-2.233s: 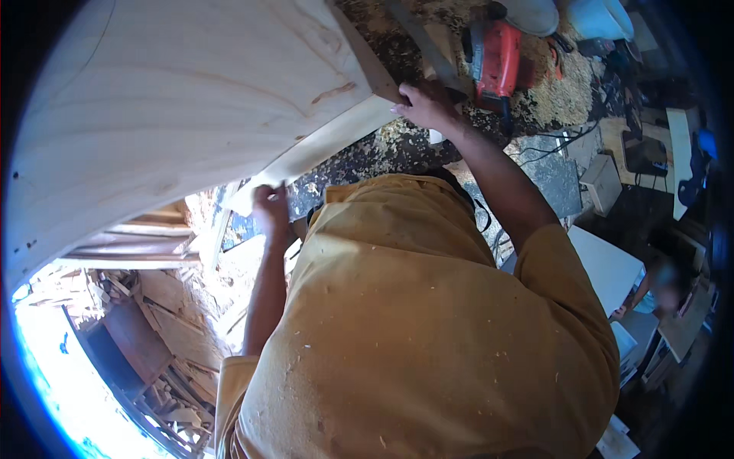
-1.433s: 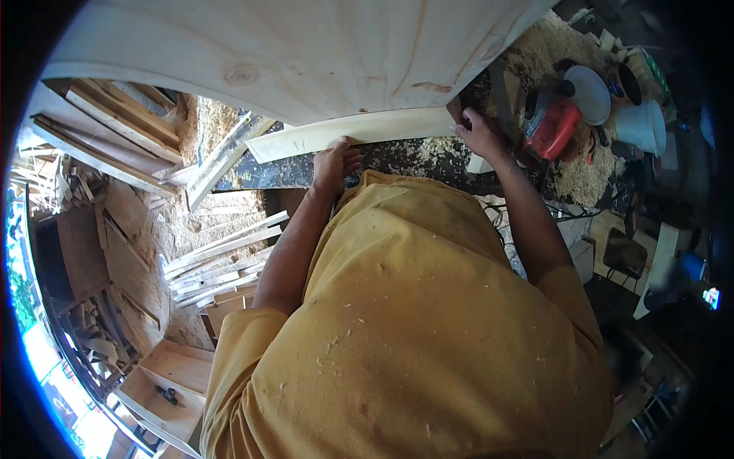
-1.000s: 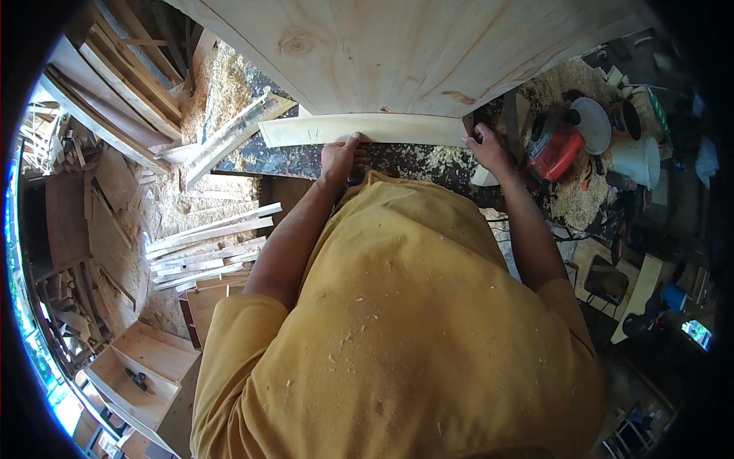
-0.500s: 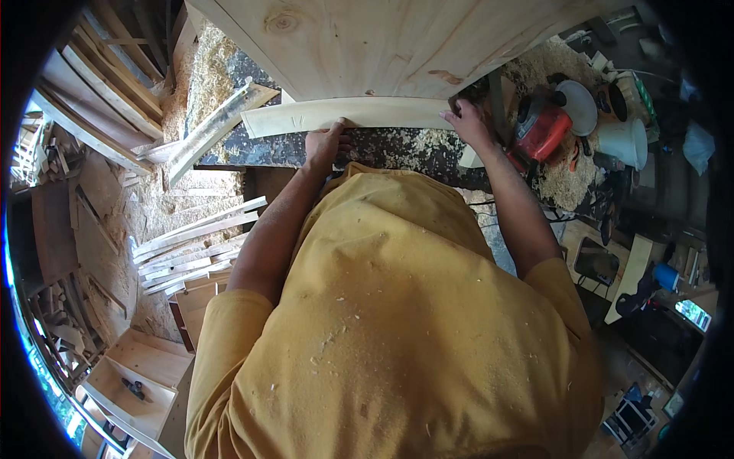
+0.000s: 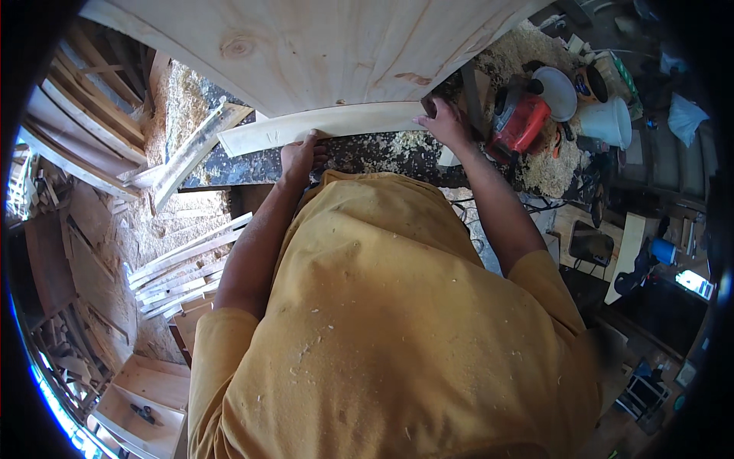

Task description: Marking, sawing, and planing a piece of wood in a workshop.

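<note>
A long pale wooden strip [image 5: 267, 136] lies crosswise along the near edge of a large wooden panel [image 5: 321, 61]. Below the strip's middle is my left hand [image 5: 298, 159], its thumb pressed on the near edge and its fingers curled beneath. My right hand [image 5: 449, 126] is closed around the strip's right end, beside the panel's corner; the thumb shows there, while the other fingers are partly hidden. Under both pieces is a dark, worn workbench [image 5: 352, 153] strewn with wood shavings.
On the bench's right stand a red power tool [image 5: 521, 122], a white bucket [image 5: 608, 122] and a pale disc-shaped lid [image 5: 556, 93]. A rough board [image 5: 191, 157] leans off the left edge. Stacked wood strips [image 5: 187, 268] and an open wooden box [image 5: 141, 402] are at lower left.
The whole view has shifted, so the bench, panel and strip appear farther left and slightly tilted. Both hands keep about the same places on the strip.
</note>
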Demonstrator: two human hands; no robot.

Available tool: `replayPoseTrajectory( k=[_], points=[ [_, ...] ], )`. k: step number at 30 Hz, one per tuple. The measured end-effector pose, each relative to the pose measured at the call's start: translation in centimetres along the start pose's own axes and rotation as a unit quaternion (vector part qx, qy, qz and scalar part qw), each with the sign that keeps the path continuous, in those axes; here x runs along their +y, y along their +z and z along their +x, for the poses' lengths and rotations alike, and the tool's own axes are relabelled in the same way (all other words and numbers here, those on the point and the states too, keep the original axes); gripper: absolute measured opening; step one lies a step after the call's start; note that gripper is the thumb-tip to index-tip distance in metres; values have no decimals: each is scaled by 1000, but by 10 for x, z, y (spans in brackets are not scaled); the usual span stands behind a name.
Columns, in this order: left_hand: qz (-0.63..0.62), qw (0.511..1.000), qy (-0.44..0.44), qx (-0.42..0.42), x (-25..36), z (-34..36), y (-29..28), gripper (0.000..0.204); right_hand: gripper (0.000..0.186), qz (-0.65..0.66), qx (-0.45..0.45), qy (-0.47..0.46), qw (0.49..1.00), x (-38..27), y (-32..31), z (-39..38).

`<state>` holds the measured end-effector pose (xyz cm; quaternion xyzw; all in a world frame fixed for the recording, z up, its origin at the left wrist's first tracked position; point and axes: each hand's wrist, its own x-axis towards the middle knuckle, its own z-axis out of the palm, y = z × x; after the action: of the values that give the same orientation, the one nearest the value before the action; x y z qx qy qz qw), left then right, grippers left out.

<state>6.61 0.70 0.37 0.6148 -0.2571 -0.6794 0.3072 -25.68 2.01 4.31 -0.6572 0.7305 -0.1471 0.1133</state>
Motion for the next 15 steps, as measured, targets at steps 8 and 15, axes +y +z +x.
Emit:
replayPoseTrajectory(
  k=[8, 15],
  points=[
    [-83, 996, -23, -14, -6, 2, -2, 32, 58, 57, -93, 110, 988, 0, -7, 12],
    [-175, 981, -71, -46, 4, -3, 10, 42, 58, 69, -51, 88, 992, 14, 12, 13]
  ],
)
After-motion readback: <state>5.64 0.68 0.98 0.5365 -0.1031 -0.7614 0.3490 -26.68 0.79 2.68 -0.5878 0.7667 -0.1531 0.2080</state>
